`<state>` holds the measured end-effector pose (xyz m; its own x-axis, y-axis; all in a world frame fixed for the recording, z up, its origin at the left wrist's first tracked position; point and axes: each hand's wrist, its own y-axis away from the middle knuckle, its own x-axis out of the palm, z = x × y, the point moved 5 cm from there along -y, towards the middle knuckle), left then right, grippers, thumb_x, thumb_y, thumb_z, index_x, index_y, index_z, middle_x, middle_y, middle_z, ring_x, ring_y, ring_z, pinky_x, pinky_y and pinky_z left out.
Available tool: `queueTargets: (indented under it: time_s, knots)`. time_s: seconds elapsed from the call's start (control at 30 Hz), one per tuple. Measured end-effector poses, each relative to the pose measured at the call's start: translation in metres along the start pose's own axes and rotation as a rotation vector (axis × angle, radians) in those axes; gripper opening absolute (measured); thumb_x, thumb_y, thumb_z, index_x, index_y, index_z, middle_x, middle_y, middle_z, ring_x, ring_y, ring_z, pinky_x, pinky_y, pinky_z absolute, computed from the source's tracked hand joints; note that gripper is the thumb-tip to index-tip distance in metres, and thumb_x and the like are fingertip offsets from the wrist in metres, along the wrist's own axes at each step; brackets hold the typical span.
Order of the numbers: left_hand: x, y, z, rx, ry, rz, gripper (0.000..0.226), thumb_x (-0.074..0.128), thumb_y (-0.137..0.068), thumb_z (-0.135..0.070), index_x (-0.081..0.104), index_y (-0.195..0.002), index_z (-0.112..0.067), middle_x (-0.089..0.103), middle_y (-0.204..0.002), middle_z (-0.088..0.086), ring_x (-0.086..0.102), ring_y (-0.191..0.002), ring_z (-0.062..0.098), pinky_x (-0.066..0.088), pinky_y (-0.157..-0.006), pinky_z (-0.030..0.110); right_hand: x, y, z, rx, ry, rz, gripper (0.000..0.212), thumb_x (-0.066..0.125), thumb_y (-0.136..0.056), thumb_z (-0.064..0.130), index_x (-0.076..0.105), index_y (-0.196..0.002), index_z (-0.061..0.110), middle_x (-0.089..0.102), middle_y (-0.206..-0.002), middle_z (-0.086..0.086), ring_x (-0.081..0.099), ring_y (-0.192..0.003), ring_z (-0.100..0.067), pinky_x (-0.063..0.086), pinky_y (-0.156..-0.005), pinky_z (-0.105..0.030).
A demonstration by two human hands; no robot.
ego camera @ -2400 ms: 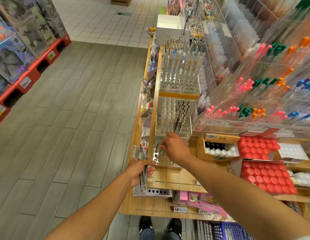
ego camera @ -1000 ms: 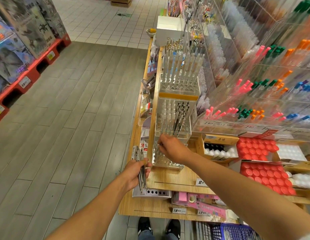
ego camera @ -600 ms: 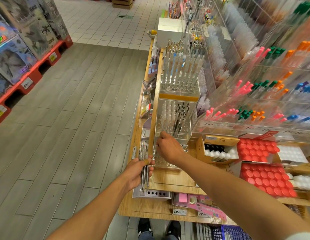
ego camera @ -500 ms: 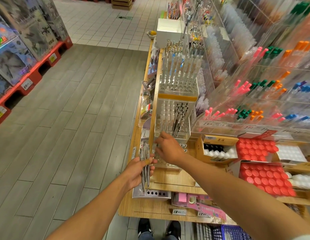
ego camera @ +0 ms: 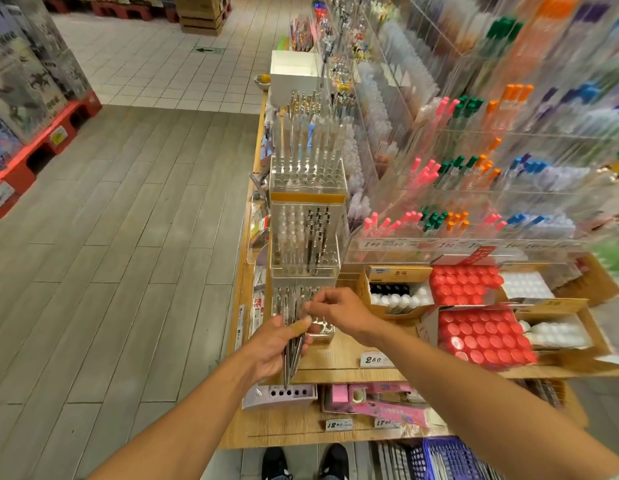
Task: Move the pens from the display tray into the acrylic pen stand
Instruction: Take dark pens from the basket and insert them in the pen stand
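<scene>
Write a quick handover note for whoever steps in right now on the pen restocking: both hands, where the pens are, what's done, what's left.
Left hand: grips a bundle of pens, tips pointing down.
Right hand: fingers curled at the top of the bundle, apparently pinching one pen; the exact grip is hard to see.
Acrylic pen stand: just behind the hands, mostly hidden; a few pens seem to stand in it already.
Display tray: below the left hand, its visible holes empty.
Left: seat the held pens in the stand, one at a time.

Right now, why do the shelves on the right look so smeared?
Head view: motion blur streaks the acrylic shelves at the right edge; the wide lens bends the floor planks; the left hand and its pens stay fairly sharp.
</scene>
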<state>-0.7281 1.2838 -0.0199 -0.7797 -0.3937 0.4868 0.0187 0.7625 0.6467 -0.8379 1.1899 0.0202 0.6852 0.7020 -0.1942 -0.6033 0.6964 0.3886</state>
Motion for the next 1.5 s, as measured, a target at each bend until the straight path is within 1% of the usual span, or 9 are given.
queueTargets:
  time_s: [0.13, 0.27, 0.4, 0.5, 0.6, 0.77, 1.13, 1.33, 1.5]
  knots:
    - [0.006, -0.006, 0.009, -0.035, 0.035, -0.002, 0.039, 0.063, -0.091, -0.018, 0.058, -0.122, 0.004, 0.072, -0.092, 0.021, 0.069, -0.069, 0.024, 0.06, -0.058, 0.033, -0.025, 0.006, 0.0, 0.03, -0.025, -0.101, 0.027, 0.06, -0.094, 0.019, 0.057, -0.068, 0.015, 0.058, -0.063, 0.005, 0.051, -0.058, -0.011, 0.041, -0.057, -0.026]
    - [0.003, -0.008, 0.015, -0.047, 0.035, -0.064, 0.032, 0.058, -0.097, -0.016, 0.061, -0.121, 0.004, 0.072, -0.094, 0.022, 0.067, -0.07, 0.025, 0.062, -0.063, 0.034, -0.054, 0.015, 0.007, -0.092, -0.051, -0.25, 0.008, 0.056, -0.096, 0.012, 0.061, -0.094, 0.005, 0.065, -0.076, -0.005, 0.063, -0.065, -0.013, 0.054, -0.06, -0.025]
    - [-0.002, -0.008, 0.017, -0.048, -0.017, -0.121, 0.028, 0.058, -0.097, -0.015, 0.062, -0.121, 0.0, 0.074, -0.099, 0.02, 0.06, -0.06, 0.018, 0.056, -0.051, 0.026, -0.073, 0.019, 0.003, -0.195, -0.049, -0.409, 0.014, 0.063, -0.091, 0.006, 0.055, -0.101, 0.011, 0.065, -0.086, -0.015, 0.066, -0.07, -0.018, 0.056, -0.063, -0.028]
    - [-0.005, -0.008, 0.018, -0.04, -0.045, -0.136, 0.029, 0.063, -0.094, -0.017, 0.064, -0.12, -0.003, 0.075, -0.1, 0.016, 0.054, -0.053, 0.013, 0.049, -0.044, 0.022, -0.081, 0.017, -0.005, -0.227, 0.077, -0.5, 0.02, 0.067, -0.089, 0.008, 0.052, -0.099, 0.018, 0.062, -0.085, -0.007, 0.061, -0.072, -0.01, 0.053, -0.064, -0.023]
    - [-0.009, -0.007, 0.019, -0.032, -0.066, -0.13, 0.027, 0.062, -0.096, -0.019, 0.065, -0.12, -0.007, 0.076, -0.099, 0.014, 0.049, -0.052, 0.011, 0.044, -0.043, 0.021, -0.075, 0.012, -0.019, -0.23, 0.254, -0.433, 0.022, 0.068, -0.088, 0.013, 0.05, -0.095, 0.023, 0.061, -0.081, 0.003, 0.059, -0.068, -0.002, 0.052, -0.061, -0.021]
    - [-0.015, -0.006, 0.026, -0.013, -0.131, -0.15, 0.026, 0.057, -0.099, -0.023, 0.065, -0.121, -0.013, 0.075, -0.093, 0.008, 0.048, -0.053, 0.01, 0.041, -0.044, 0.021, -0.058, 0.004, -0.034, -0.21, 0.519, -0.274, 0.015, 0.063, -0.092, 0.027, 0.051, -0.097, 0.021, 0.063, -0.075, 0.006, 0.062, -0.07, -0.014, 0.055, -0.065, -0.04]
    - [-0.014, -0.006, 0.032, -0.009, -0.146, -0.144, 0.025, 0.055, -0.099, -0.022, 0.068, -0.119, -0.014, 0.075, -0.093, 0.007, 0.05, -0.054, 0.01, 0.042, -0.048, 0.022, -0.051, -0.006, -0.028, -0.262, 0.628, -0.23, 0.017, 0.061, -0.093, 0.028, 0.051, -0.103, 0.021, 0.06, -0.071, 0.008, 0.058, -0.064, -0.012, 0.051, -0.06, -0.035]
    - [-0.011, -0.005, 0.033, -0.006, -0.129, -0.126, 0.025, 0.055, -0.099, -0.021, 0.069, -0.117, -0.012, 0.074, -0.093, 0.007, 0.05, -0.054, 0.01, 0.043, -0.047, 0.022, -0.045, -0.005, -0.045, -0.252, 0.779, -0.212, 0.015, 0.061, -0.094, 0.024, 0.059, -0.106, 0.015, 0.068, -0.087, 0.004, 0.058, -0.072, -0.01, 0.045, -0.064, -0.026]
    - [-0.009, -0.006, 0.032, -0.005, -0.14, -0.118, 0.025, 0.054, -0.1, -0.021, 0.069, -0.117, -0.012, 0.075, -0.091, 0.006, 0.05, -0.055, 0.01, 0.042, -0.049, 0.022, -0.039, -0.007, -0.039, -0.281, 0.749, -0.215, 0.02, 0.062, -0.094, 0.023, 0.067, -0.111, 0.014, 0.071, -0.105, -0.001, 0.064, -0.093, -0.016, 0.04, -0.073, -0.019]
